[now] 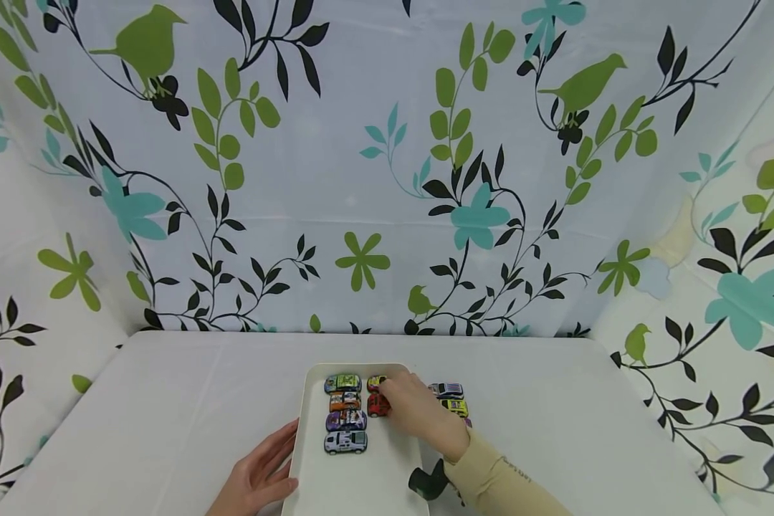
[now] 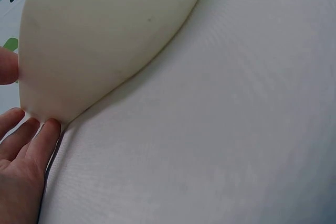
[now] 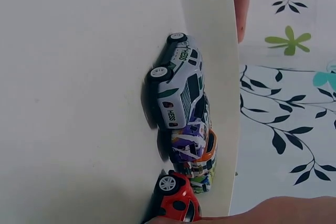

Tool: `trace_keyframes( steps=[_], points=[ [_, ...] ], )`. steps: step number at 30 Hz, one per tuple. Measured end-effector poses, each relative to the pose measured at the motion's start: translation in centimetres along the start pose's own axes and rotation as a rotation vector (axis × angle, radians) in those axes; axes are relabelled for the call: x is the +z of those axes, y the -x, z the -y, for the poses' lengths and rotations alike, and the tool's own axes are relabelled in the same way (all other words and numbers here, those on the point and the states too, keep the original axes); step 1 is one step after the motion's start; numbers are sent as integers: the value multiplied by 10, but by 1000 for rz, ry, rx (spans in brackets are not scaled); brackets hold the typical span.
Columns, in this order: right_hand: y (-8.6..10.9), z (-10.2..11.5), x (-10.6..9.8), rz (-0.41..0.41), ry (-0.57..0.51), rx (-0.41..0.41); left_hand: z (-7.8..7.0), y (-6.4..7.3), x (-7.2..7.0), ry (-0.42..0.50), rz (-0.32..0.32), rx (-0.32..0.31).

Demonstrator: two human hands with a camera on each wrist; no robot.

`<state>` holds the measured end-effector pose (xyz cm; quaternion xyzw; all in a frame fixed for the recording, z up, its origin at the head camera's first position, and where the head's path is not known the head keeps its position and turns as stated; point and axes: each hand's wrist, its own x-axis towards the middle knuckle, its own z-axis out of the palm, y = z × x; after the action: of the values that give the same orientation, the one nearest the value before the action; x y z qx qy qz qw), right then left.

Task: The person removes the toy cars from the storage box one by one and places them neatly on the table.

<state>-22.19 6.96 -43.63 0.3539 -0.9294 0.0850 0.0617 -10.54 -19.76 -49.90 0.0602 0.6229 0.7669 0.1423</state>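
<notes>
A white tray (image 1: 387, 476) holds small toy cars. My right hand (image 1: 419, 412) reaches over its right side and pinches a red toy car (image 1: 378, 405) with black spots, whose far part the fingers cover. Just beyond is a yellow toy car (image 1: 375, 383), partly hidden by that hand. Along the tray's left side stand a green car (image 1: 342, 383), an orange car (image 1: 345, 400), a purple car (image 1: 345, 420) and a silver car (image 3: 184, 90) marked HESS. Against the tray's left outer wall (image 2: 105, 35) rest the extended fingertips of my left hand (image 1: 261, 469).
Right of the tray, on the white table (image 1: 522, 430), stand a silver toy car (image 1: 447, 390) and a yellow one (image 1: 455, 407), with a purple one mostly behind my right wrist. A black wrist camera (image 1: 428, 481) sits by my sleeve. Patterned cloth (image 1: 387, 179) rises behind the table.
</notes>
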Motion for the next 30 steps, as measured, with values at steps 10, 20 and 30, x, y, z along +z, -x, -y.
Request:
trace_keyframes(
  steps=[10, 20, 30],
  points=[
    [6, 3, 2, -31, 60, -14, 1, 0, 1, 16, -10, -24],
    [13, 7, -6, -4, 45, -29, 1, -1, 2, -7, -43, -45],
    [25, 3, -18, 62, -96, -1, 3, -2, 0, -3, -14, -18]
  ],
)
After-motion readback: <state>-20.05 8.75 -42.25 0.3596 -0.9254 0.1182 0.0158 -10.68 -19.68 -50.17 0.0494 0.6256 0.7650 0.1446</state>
